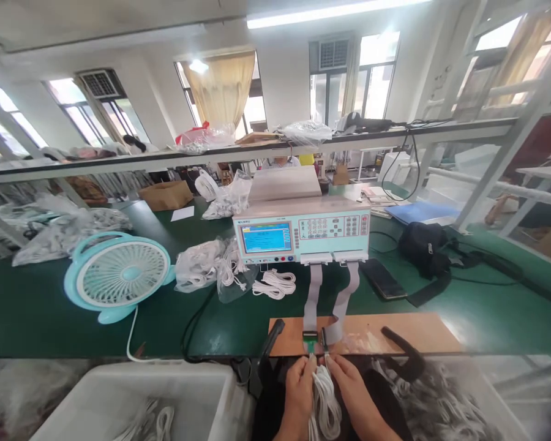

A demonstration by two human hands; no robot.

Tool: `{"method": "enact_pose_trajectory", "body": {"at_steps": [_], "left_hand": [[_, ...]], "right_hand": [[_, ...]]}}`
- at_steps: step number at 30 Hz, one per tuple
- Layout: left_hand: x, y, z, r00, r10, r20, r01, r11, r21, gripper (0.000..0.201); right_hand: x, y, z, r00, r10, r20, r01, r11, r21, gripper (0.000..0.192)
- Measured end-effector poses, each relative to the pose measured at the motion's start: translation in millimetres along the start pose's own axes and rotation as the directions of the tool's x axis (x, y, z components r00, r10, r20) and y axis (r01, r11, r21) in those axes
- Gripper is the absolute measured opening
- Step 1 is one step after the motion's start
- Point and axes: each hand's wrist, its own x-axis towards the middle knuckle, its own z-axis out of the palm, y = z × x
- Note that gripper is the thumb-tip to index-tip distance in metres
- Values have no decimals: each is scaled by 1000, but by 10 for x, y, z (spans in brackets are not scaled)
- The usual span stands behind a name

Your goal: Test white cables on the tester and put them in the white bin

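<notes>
My left hand and my right hand meet at the near edge of the bench, both holding a coiled white cable. Each hand pinches one end of the cable up against small connectors on a brown board. Two grey ribbon cables run from those connectors up to a pale teal cable tester with a lit blue screen. A loose bundle of white cables lies left of the ribbons.
A teal desk fan stands at the left on the green bench. Clear bags of white cables sit beside the tester. A black phone and black bag lie right. A white bin with cables sits below left.
</notes>
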Motion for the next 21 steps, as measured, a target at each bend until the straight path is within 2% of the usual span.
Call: {"method": "enact_pose_trajectory", "body": {"at_steps": [6,11,15,18,21], "left_hand": [[18,-20,4,998,33,-54,-33,999,-2,53],[-2,23,56,997,18,-80,-20,999,-25,52],[-91,33,82,995,26,-95,-27,1000,-6,46],[-237,-20,100,999,-9,-49,11,999,40,44],[-403,-95,167,992,-119,35,114,988,105,43]], "right_hand": [[-10,35,35,1000,21,-6,-20,990,139,43],[24,86,28,1000,-12,-26,14,996,89,45],[8,114,32,996,-77,-45,76,997,-19,46],[-143,161,-16,996,-67,-58,60,992,-114,46],[-359,250,-150,995,-52,-88,38,987,-155,42]]}}
